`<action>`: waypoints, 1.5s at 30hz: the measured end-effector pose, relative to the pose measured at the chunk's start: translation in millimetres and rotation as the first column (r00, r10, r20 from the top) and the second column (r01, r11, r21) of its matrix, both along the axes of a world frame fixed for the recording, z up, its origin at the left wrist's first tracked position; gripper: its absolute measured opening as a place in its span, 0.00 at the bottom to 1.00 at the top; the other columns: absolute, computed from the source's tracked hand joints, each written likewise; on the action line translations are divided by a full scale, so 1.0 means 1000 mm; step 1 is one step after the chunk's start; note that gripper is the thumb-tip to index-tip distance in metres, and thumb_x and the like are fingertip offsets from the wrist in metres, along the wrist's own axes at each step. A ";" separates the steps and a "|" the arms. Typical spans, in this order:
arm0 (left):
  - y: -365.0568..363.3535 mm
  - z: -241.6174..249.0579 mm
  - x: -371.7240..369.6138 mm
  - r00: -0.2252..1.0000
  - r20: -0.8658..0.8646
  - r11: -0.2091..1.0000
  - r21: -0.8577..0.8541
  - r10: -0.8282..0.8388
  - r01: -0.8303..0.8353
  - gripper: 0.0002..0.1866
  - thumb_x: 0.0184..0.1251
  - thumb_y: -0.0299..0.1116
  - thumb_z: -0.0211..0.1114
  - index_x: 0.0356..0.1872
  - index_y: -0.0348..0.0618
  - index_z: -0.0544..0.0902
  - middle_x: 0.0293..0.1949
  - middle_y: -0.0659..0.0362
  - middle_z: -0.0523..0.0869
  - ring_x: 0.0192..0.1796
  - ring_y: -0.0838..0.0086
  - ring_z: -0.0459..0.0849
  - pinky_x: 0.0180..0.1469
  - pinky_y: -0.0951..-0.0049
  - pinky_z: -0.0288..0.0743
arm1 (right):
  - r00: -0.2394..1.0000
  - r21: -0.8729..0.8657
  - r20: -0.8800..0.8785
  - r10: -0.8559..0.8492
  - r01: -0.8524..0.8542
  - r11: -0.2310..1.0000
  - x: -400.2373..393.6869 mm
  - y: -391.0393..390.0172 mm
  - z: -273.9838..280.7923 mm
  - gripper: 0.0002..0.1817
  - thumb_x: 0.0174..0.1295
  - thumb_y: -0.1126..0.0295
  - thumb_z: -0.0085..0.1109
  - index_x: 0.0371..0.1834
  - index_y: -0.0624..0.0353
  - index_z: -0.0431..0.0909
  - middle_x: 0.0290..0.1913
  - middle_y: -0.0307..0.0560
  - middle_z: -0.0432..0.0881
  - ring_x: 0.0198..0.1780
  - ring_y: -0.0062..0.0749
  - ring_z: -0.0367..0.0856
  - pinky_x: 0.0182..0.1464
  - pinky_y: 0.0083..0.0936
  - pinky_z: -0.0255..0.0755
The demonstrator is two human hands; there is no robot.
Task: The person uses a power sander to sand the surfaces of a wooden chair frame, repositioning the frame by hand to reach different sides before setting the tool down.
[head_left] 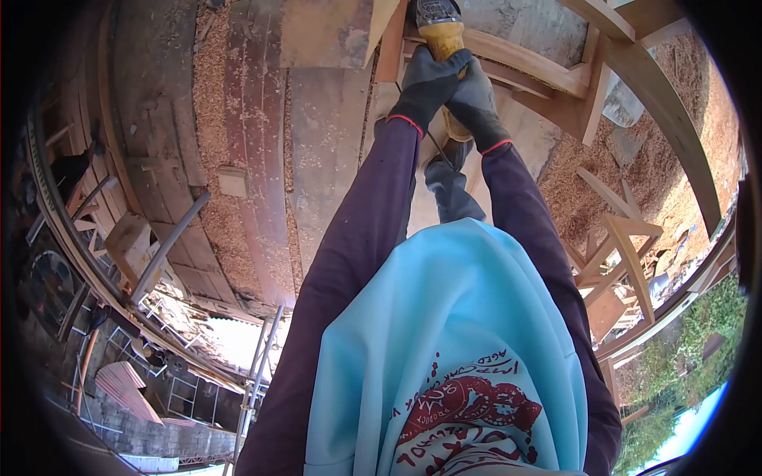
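Grip of both gloved hands closed around yellow power tool

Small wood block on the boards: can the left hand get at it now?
Probably not while the left hand grips the yellow power tool; freed, likely yes, as nothing tall stands between it and the wood block.

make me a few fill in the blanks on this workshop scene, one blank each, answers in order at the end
The left hand and right hand, gloved in dark grey, are rimmed at the wrist in ____. Both grip a metal-headed power tool with a body coloured ____. The pale blue fabric shirt has lettering printed in dark ____. The curly tan shavings on the floor are made of ____.

Missing words: red; yellow; red; wood.
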State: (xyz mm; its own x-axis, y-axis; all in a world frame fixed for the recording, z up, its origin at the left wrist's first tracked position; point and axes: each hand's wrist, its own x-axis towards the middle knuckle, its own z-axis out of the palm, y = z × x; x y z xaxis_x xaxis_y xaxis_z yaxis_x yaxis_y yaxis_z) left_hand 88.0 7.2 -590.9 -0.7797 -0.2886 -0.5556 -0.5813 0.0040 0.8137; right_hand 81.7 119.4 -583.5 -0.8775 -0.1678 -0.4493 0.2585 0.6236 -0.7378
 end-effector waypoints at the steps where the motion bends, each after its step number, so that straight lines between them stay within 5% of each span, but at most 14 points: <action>1: 0.001 -0.002 0.003 1.000 0.004 1.000 0.001 0.004 -0.004 0.35 0.59 0.57 0.76 0.52 0.33 0.80 0.48 0.43 0.90 0.53 0.51 0.90 0.54 0.59 0.81 | 1.000 0.012 0.005 -0.005 0.005 1.000 -0.002 -0.001 0.004 0.32 0.57 0.53 0.73 0.56 0.62 0.73 0.48 0.64 0.87 0.55 0.60 0.86 0.55 0.44 0.78; 4: 0.003 0.009 0.008 1.000 0.023 0.997 -0.074 0.019 -0.017 0.31 0.63 0.53 0.76 0.49 0.30 0.85 0.44 0.49 0.91 0.46 0.64 0.91 0.49 0.67 0.83 | 0.999 0.006 0.033 -0.019 0.019 1.000 0.008 0.002 0.007 0.32 0.56 0.53 0.73 0.58 0.61 0.73 0.49 0.64 0.87 0.56 0.60 0.86 0.56 0.44 0.78; 11: 0.013 0.038 0.049 0.985 0.170 0.993 -0.115 -0.018 0.038 0.37 0.61 0.56 0.76 0.56 0.30 0.78 0.48 0.44 0.89 0.50 0.57 0.90 0.53 0.62 0.82 | 0.991 0.014 0.129 -0.046 0.045 0.999 0.053 0.013 0.002 0.35 0.54 0.51 0.75 0.59 0.58 0.72 0.50 0.64 0.87 0.57 0.62 0.85 0.56 0.45 0.78; 13: 0.017 0.045 0.053 0.992 0.124 0.997 -0.079 0.004 0.006 0.32 0.62 0.51 0.76 0.53 0.32 0.77 0.47 0.40 0.89 0.51 0.46 0.90 0.52 0.55 0.82 | 0.991 -0.010 0.116 -0.074 0.076 0.997 0.062 0.017 -0.001 0.34 0.54 0.52 0.75 0.58 0.58 0.72 0.49 0.64 0.87 0.58 0.63 0.85 0.56 0.45 0.78; 32: 0.010 0.031 0.037 0.994 0.108 0.997 -0.072 -0.001 0.009 0.32 0.62 0.52 0.75 0.52 0.32 0.77 0.48 0.39 0.88 0.54 0.45 0.88 0.55 0.54 0.81 | 0.994 -0.040 0.085 -0.064 0.068 0.997 0.041 0.009 0.004 0.33 0.53 0.54 0.75 0.57 0.59 0.73 0.49 0.64 0.87 0.57 0.62 0.85 0.56 0.44 0.78; 34: 0.013 0.032 0.032 0.991 0.129 0.985 -0.162 -0.030 0.051 0.34 0.62 0.55 0.76 0.53 0.31 0.79 0.46 0.45 0.89 0.51 0.56 0.90 0.52 0.63 0.81 | 0.995 -0.041 0.084 -0.057 0.060 0.997 0.037 0.012 0.001 0.33 0.54 0.54 0.75 0.57 0.59 0.72 0.49 0.65 0.87 0.57 0.62 0.85 0.55 0.44 0.78; 38: 0.019 0.026 0.038 0.997 0.079 0.997 -0.073 -0.005 0.011 0.34 0.63 0.54 0.76 0.53 0.31 0.79 0.45 0.44 0.89 0.51 0.57 0.90 0.52 0.63 0.81 | 0.997 -0.021 0.053 -0.059 0.060 0.998 0.044 0.016 0.004 0.33 0.53 0.54 0.76 0.57 0.59 0.72 0.48 0.65 0.87 0.56 0.63 0.85 0.55 0.45 0.78; 40: 0.024 0.025 0.045 0.995 0.097 0.999 -0.025 -0.030 0.032 0.34 0.61 0.53 0.75 0.54 0.33 0.76 0.47 0.39 0.89 0.53 0.45 0.88 0.53 0.53 0.82 | 0.988 -0.025 0.113 -0.101 0.105 0.994 0.052 0.021 0.006 0.34 0.53 0.53 0.76 0.57 0.59 0.72 0.49 0.65 0.87 0.56 0.64 0.85 0.54 0.46 0.78; 45: 0.026 0.034 0.054 0.994 0.111 0.998 -0.053 -0.015 0.021 0.33 0.61 0.53 0.76 0.54 0.33 0.76 0.47 0.39 0.89 0.52 0.45 0.89 0.52 0.54 0.82 | 0.989 0.025 0.118 -0.083 0.081 0.996 0.058 0.023 0.009 0.35 0.52 0.53 0.77 0.58 0.58 0.72 0.49 0.65 0.87 0.56 0.63 0.85 0.55 0.46 0.78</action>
State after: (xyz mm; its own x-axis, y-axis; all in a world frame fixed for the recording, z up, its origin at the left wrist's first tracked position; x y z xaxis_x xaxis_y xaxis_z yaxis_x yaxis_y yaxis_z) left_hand 141.6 32.9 -556.8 -0.7201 -0.3068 -0.6223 -0.6668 0.0579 0.7430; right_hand 139.3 142.3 -574.0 -0.8279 -0.0875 -0.5540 0.3947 0.6108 -0.6864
